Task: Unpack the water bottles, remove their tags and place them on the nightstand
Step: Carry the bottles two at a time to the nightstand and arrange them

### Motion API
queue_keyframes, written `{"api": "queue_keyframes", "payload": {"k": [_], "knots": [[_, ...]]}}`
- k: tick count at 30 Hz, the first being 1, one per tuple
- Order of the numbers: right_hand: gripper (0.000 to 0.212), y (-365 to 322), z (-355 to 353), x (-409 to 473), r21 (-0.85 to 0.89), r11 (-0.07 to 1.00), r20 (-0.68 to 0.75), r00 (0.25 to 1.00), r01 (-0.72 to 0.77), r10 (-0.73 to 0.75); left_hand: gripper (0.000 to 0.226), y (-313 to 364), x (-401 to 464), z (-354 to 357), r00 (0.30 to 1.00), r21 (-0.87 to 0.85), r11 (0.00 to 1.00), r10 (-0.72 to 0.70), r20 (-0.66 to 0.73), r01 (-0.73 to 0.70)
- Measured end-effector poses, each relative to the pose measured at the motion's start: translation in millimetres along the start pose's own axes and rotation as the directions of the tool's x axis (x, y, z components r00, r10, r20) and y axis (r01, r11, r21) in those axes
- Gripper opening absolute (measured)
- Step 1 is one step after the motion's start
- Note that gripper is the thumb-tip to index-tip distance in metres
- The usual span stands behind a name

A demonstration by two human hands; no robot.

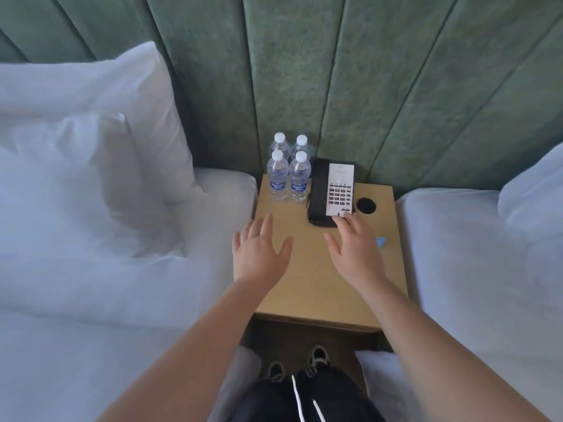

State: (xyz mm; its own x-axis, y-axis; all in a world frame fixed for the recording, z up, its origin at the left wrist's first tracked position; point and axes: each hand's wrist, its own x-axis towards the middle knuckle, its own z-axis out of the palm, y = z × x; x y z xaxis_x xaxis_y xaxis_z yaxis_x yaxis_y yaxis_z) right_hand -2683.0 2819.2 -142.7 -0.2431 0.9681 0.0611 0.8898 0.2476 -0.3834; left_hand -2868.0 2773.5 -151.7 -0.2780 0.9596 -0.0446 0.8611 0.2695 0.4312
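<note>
Several clear water bottles [288, 170] with white caps and blue labels stand upright in a tight cluster at the back left corner of the light wooden nightstand [307, 287]. My left hand [259, 251] hovers flat over the nightstand's left side, in front of the bottles, fingers spread and holding nothing. My right hand [355, 248] is also spread, and its fingertips touch the front edge of the black telephone [330, 193]. No tags or packaging show on the bottles.
A round black disc [366, 205] lies to the right of the phone, and a small blue scrap [381, 241] sits near the right edge. White beds with pillows flank the nightstand; a green padded headboard [304, 71] rises behind. My shoes show below.
</note>
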Motion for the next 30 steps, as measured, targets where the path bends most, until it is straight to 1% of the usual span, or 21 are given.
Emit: {"api": "queue_keyframes", "payload": {"k": [5,10,15,22,27,30], "knots": [[0.046,-9,-1,-41,0.037,0.997,0.019,0.998,-0.065,0.064,0.070,-5,-46,-10,1.000,0.054,0.998,-0.013,0.015,0.012],[0.048,-5,-13,-76,0.005,0.997,0.024,0.997,-0.078,0.078,0.070,-15,-84,-19,0.997,0.080,0.995,-0.063,0.040,0.059],[0.049,-4,-20,-130,-0.030,0.996,0.044,0.995,-0.084,0.086,0.068,-13,-130,-20,0.998,0.086,0.995,-0.055,0.021,0.053],[0.047,13,-31,-247,0.008,0.997,0.026,0.997,-0.078,0.078,0.069,-4,-230,-1,1.000,0.091,0.995,-0.027,-0.003,0.027],[0.045,23,-49,-340,0.074,0.994,0.003,0.996,-0.085,0.085,0.071,3,-321,-7,0.999,0.097,0.995,-0.019,-0.030,0.021],[0.044,21,-62,-382,0.101,0.991,-0.008,0.996,-0.083,0.084,0.072,10,-371,-11,1.000,0.103,0.995,-0.014,-0.019,0.016]]}}
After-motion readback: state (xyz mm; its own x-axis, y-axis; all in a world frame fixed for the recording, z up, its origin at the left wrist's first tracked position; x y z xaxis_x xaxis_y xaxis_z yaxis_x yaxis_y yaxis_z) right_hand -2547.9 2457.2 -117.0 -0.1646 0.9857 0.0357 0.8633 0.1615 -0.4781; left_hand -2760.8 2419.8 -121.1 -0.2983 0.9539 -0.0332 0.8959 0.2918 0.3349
